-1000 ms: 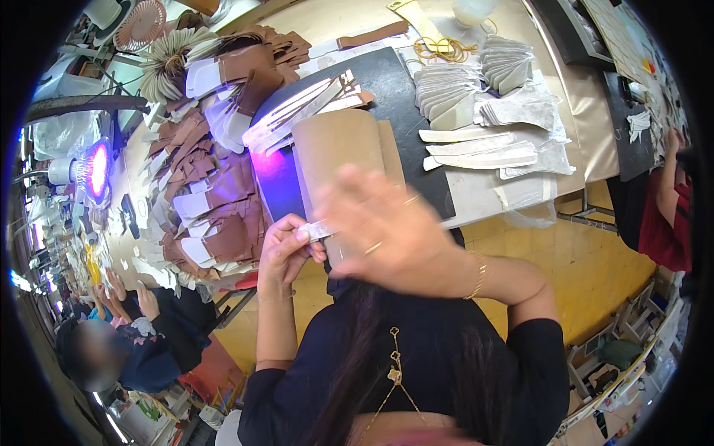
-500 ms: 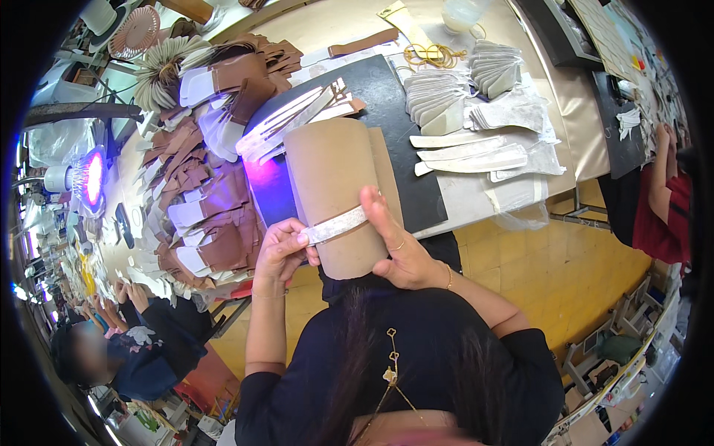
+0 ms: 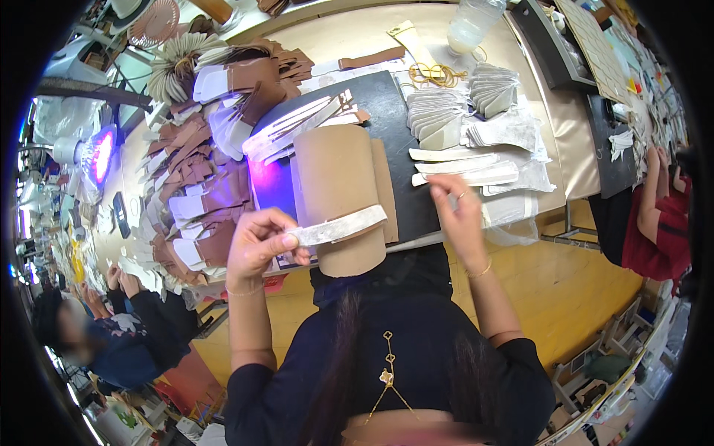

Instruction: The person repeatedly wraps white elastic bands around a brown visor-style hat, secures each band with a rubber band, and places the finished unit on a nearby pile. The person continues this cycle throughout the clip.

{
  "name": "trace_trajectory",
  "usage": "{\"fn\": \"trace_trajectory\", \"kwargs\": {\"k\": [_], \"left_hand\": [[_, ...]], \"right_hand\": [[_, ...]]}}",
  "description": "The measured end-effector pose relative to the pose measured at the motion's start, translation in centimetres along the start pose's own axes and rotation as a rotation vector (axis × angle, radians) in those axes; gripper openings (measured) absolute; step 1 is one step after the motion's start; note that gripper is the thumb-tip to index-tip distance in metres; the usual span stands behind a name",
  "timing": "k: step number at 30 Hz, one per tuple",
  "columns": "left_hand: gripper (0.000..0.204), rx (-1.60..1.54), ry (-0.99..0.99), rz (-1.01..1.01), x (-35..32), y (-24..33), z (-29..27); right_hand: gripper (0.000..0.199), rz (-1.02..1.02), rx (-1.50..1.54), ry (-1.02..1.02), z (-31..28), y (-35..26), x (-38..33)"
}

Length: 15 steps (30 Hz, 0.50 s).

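A whitish, slightly curved strip (image 3: 338,228) lies across a tan rounded form (image 3: 336,175) at the front edge of the table. With its thumb and fingers my left hand (image 3: 256,245) pinches the strip's left end; the other end rests on the form. My right hand (image 3: 462,215) is off the form and beside the long white strips (image 3: 476,172) on the table. Its fingers are bent and apart, and I see nothing held in them; whether a fingertip touches a strip I cannot tell. Under the form is a black mat (image 3: 405,149).
Stacks of brown and white cut pieces (image 3: 216,201) crowd the left, near a glowing lamp (image 3: 97,156). Fanned grey-white pieces (image 3: 435,115), a yellow cord coil (image 3: 439,74) and a clear plastic container (image 3: 472,30) stand to the right. Co-workers sit at both sides.
My right hand has left the form and moved right, toward the white strips. My left hand has shifted slightly left and down, still pinching the strip, whose right end now shows.
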State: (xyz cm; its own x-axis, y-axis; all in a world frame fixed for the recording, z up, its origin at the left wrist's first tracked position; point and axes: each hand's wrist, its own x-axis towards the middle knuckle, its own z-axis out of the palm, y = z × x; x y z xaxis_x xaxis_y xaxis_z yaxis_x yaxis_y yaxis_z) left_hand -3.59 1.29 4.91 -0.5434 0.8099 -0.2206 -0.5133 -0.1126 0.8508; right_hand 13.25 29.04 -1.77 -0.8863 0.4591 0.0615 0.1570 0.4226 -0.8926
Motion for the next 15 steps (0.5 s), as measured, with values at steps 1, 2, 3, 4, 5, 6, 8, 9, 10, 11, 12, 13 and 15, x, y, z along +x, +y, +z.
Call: {"fn": "trace_trajectory", "kwargs": {"k": [1, 2, 3, 4, 5, 6, 8, 9, 10, 11, 12, 13, 15], "left_hand": [[0.016, 0.005, -0.021, 0.039, 0.4, 0.7, 0.5], [0.017, 0.0, -0.057, 0.09, 0.9, 1.4, 0.9], [0.018, -0.012, -0.082, 0.139, 1.5, 1.9, 1.1], [0.02, -0.019, -0.112, 0.19, 2.3, 2.3, 1.1], [0.02, -0.024, -0.114, 0.25, 3.1, 2.6, 0.7], [0.02, -0.016, -0.068, 0.284, 3.8, 2.7, 0.2], [0.021, -0.034, 0.04, 0.262, 4.9, 3.0, -2.0], [0.021, -0.066, 0.034, 0.247, 5.6, 3.2, -3.5], [0.019, -0.089, 0.09, 0.187, 5.8, 3.3, -5.0], [0.02, -0.053, 0.14, 0.109, 6.3, 3.5, -6.6], [0.02, -0.018, 0.169, 0.041, 6.8, 3.5, -8.0], [0.022, 0.075, 0.242, -0.054, 7.3, 3.3, -9.2], [0.025, 0.234, 0.4, -0.216, 7.7, 2.9, -11.1]], "right_hand": [[0.02, -0.071, -0.163, 0.013, -1.0, 0.4, 0.9], [0.017, -0.146, -0.325, 0.031, -1.9, 0.8, 1.9], [0.02, -0.179, -0.397, -0.007, -2.5, 1.2, 2.7], [0.019, -0.19, -0.432, -0.045, -2.8, 1.4, 3.1], [0.018, -0.178, -0.467, -0.083, -3.2, 1.6, 3.4], [0.018, -0.163, -0.503, -0.123, -3.5, 1.7, 3.7], [0.018, -0.193, -0.562, -0.195, -3.4, 2.0, 4.2], [0.017, -0.192, -0.551, -0.208, -3.4, 2.1, 4.4], [0.017, -0.182, -0.552, -0.227, -3.4, 2.2, 4.7], [0.015, -0.207, -0.537, -0.234, -3.5, 2.3, 4.9], [0.014, -0.192, -0.554, -0.256, -3.7, 2.3, 5.1], [0.014, -0.183, -0.569, -0.279, -3.8, 2.3, 5.3], [0.014, -0.212, -0.561, -0.301, -3.9, 2.2, 5.6]]}}
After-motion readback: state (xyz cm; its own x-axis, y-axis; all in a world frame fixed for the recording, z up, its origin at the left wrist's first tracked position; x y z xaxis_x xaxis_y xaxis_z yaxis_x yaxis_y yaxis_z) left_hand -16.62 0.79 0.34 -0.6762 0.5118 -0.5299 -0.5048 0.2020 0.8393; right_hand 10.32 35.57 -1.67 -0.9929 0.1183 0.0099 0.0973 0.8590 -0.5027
